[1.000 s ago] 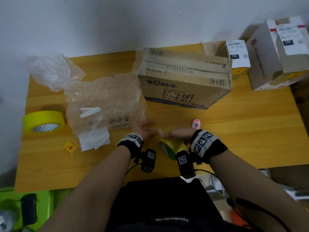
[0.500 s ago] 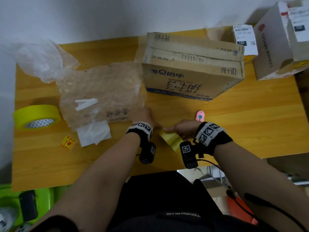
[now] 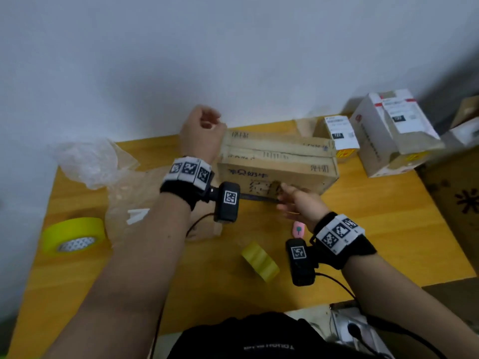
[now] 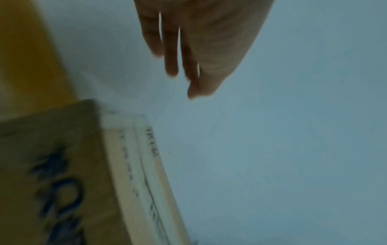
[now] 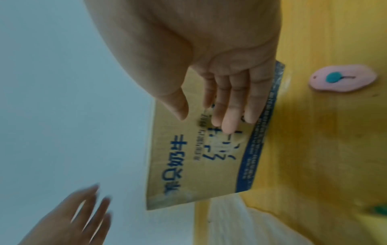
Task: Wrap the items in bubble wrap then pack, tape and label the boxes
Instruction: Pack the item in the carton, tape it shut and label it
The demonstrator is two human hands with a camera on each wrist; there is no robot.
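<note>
Both hands have left the small roll of yellow tape (image 3: 260,260), which a second ago sat under the right palm at the near edge of the table (image 3: 363,208); it now lies alone on the wood, just left of the right wrist. Since then the hands have risen toward the big cardboard box (image 3: 278,161) at the back of the table. That suggests a strip was being started or pulled free and attention has turned to sealing or turning the box.

Left hand (image 3: 202,132) is raised above the box's far left corner, against the wall; its wrist view shows the fingers straight, close together and holding nothing. Right hand (image 3: 300,200) reaches to the printed front face of the box, fingers extended and relaxed, their tips at or just off the cardboard. A pale, blurred patch lies by those fingertips; whether it is a piece of tape cannot be told.

Bubble wrap (image 3: 145,198) lies crumpled to the left of the box, a larger yellow tape roll (image 3: 74,235) sits at the table's left edge, and a small pink cutter (image 3: 298,228) rests near the right hand.
</note>
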